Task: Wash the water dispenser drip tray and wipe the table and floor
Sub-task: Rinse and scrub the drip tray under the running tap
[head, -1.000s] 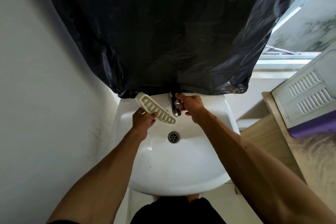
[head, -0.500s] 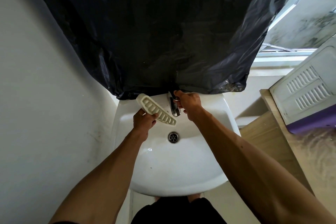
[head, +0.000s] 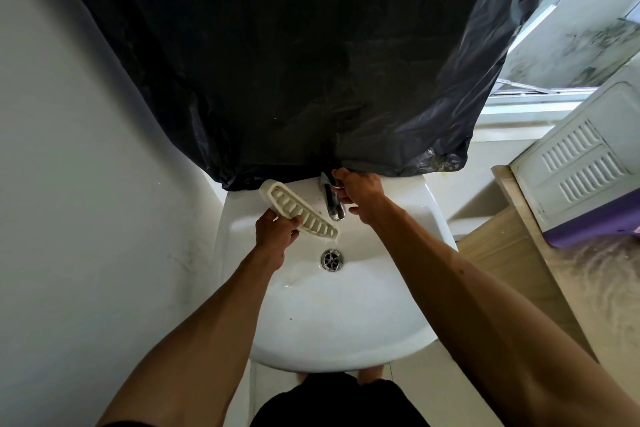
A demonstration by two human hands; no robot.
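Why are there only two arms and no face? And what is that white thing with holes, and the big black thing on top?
The camera sits on the person's head and looks down, so you see only their own arms. Below is a white sink with a drain. The left hand holds the drip tray, the white slotted piece from a water dispenser, over the sink beside the tap. The right hand grips the top of the tap. The black thing is a plastic sheet hanging behind the sink. A wooden counter with a white vented box stands on the right.
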